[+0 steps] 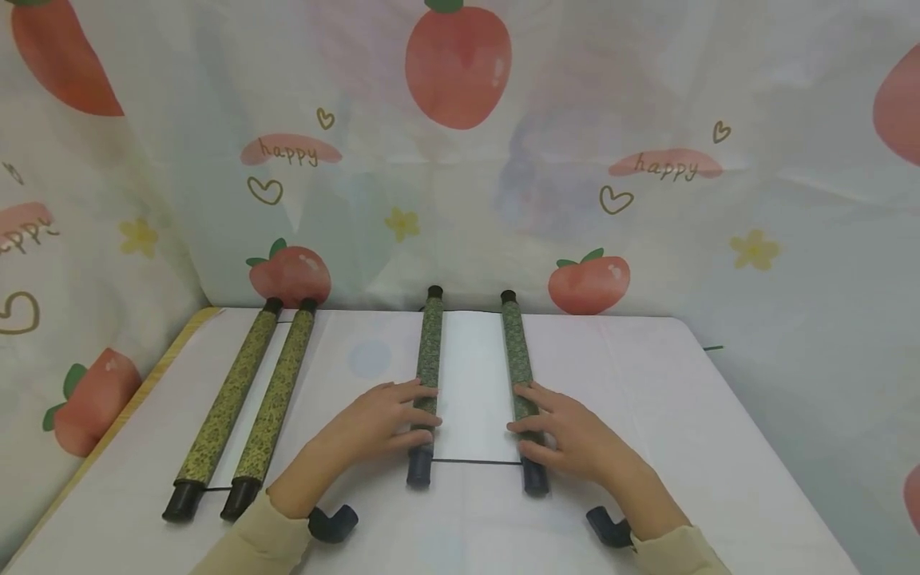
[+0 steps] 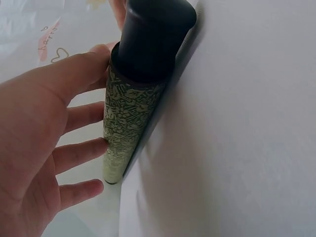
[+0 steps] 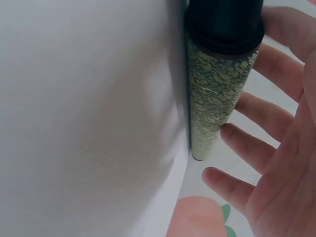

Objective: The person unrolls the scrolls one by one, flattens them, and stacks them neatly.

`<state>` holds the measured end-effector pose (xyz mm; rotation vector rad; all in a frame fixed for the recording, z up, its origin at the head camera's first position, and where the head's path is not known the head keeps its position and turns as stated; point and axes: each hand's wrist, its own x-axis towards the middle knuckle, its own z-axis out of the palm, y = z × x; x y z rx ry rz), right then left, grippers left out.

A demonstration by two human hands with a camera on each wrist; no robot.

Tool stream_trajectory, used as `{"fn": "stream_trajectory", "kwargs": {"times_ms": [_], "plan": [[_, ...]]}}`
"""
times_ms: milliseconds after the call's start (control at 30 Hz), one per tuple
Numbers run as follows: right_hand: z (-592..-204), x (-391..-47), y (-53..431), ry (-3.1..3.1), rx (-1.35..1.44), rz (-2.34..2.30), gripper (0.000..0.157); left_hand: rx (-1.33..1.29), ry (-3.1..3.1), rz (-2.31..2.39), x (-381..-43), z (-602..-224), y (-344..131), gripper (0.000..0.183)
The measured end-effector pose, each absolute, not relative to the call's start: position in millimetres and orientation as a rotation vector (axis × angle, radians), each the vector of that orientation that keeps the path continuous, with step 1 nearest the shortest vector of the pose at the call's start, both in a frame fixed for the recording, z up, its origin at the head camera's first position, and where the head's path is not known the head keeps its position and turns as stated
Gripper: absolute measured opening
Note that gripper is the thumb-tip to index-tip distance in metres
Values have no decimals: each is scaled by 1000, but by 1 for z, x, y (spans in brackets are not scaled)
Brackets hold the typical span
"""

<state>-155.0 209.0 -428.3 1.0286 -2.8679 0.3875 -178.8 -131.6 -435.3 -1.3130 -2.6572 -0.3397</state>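
Note:
A partly unrolled hanging scroll lies in the middle of the head view, its white sheet showing between two dark green patterned rolls with black end knobs. My left hand rests its spread fingers on the scroll's left roll near the front end. On the right roll lie the loosely spread fingers of my right hand. In the left wrist view, the fingertips touch along the side of the patterned roll. The right wrist view shows fingers beside and against the other roll, the little finger apart from it.
A second scroll with olive-yellow rolls lies at the left, slightly unrolled. Two dark bent pieces sit near the front, one by the left forearm and one by the right forearm. A fruit-printed cloth hangs behind the white-covered table.

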Motion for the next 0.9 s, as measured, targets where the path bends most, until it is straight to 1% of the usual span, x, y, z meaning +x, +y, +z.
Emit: {"fn": "stream_trajectory", "kwargs": {"times_ms": [100, 233, 367, 433, 533, 733, 900], "plan": [[-432, -154, 210, -2858, 1028, 415, 29, -1306, -2631, -367, -178, -437, -135, 27], [-434, -156, 211, -2786, 1058, 409, 26, -1283, -2633, -407, -177, -437, -138, 27], [-434, -158, 212, -2740, 1074, 384, 31, -1262, -2692, -443, -175, -438, -140, 29], [-434, -158, 213, -2747, 1072, 372, 29, -1259, -2713, -437, -174, -438, -140, 30], [-433, -156, 213, -2784, 1066, 362, 22, -1264, -2708, -408, -173, -439, -142, 30], [-433, -153, 214, -2796, 1034, 341, 16, -1268, -2676, -426, -171, -439, -145, 28], [-433, -154, 215, -2775, 1021, 295, 21, -1242, -2699, -446, -170, -439, -147, 27]]}}
